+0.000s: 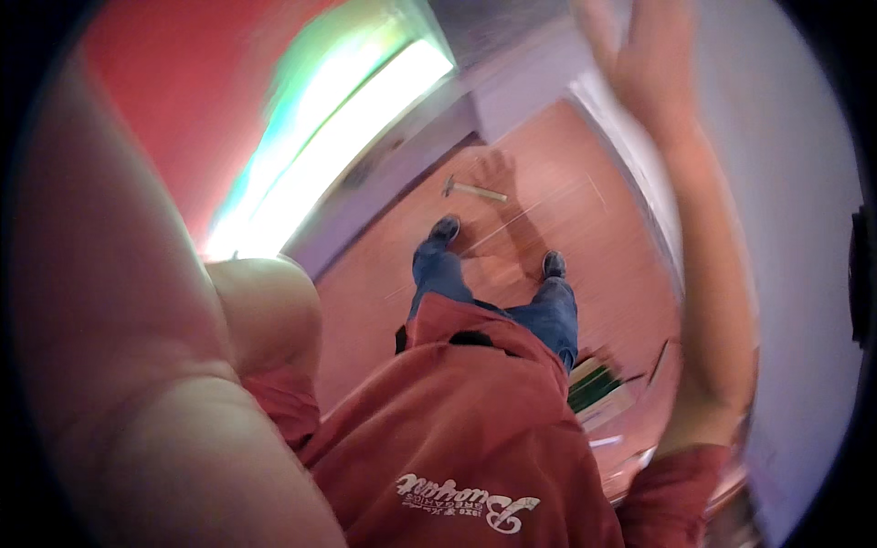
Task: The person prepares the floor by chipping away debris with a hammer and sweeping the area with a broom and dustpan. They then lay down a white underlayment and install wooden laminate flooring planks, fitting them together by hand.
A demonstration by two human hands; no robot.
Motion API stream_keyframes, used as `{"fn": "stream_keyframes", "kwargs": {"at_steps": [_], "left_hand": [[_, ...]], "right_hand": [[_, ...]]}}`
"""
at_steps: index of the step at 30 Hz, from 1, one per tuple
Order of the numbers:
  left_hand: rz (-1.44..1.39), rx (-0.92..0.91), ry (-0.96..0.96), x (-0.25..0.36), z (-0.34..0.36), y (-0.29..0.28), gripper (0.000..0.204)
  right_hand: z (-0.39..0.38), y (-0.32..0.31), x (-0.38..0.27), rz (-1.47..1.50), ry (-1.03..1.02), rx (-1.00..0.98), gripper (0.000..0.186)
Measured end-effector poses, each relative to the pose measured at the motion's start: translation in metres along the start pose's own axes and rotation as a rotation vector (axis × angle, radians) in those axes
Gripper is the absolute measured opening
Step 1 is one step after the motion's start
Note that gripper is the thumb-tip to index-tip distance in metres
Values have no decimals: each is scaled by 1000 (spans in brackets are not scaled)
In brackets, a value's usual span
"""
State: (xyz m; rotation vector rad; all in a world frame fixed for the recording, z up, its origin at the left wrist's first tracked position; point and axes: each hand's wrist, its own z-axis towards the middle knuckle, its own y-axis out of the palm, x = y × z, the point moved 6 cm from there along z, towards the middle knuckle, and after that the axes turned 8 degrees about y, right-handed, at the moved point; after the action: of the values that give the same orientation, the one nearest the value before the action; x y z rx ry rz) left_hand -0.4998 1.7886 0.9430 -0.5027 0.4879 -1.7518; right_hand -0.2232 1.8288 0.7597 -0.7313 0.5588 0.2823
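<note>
Hammer [472, 189] lies untouched on the reddish floor [566, 210] just beyond my shoes, so work with it looks not begun, while my right hand [639, 55], blurred but seemingly spread and empty, is raised far from it; my left hand is out of view.

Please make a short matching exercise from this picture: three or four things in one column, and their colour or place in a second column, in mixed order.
Things:
1. hammer
2. shirt
3. right hand
4. jeans

Descriptions:
a. blue
b. raised near the pale wall
c. lying on the reddish floor ahead of the shoes
d. red, with white print

Pairs: 1-c, 2-d, 3-b, 4-a
</note>
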Motion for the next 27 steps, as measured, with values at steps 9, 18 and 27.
{"fn": "stream_keyframes", "kwargs": {"at_steps": [9,18,27], "left_hand": [[-605,-390,-1441,-96,-490,330,18],[-736,-390,-2488,-34,-1001,659,29],[-611,474,-2700,-106,-1118,767,26]], "right_hand": [[-858,25,14,-144,1925,-907,109],[-850,65,0,-375,2399,-796,113],[-842,-10,67,-362,2245,-686,112]]}}
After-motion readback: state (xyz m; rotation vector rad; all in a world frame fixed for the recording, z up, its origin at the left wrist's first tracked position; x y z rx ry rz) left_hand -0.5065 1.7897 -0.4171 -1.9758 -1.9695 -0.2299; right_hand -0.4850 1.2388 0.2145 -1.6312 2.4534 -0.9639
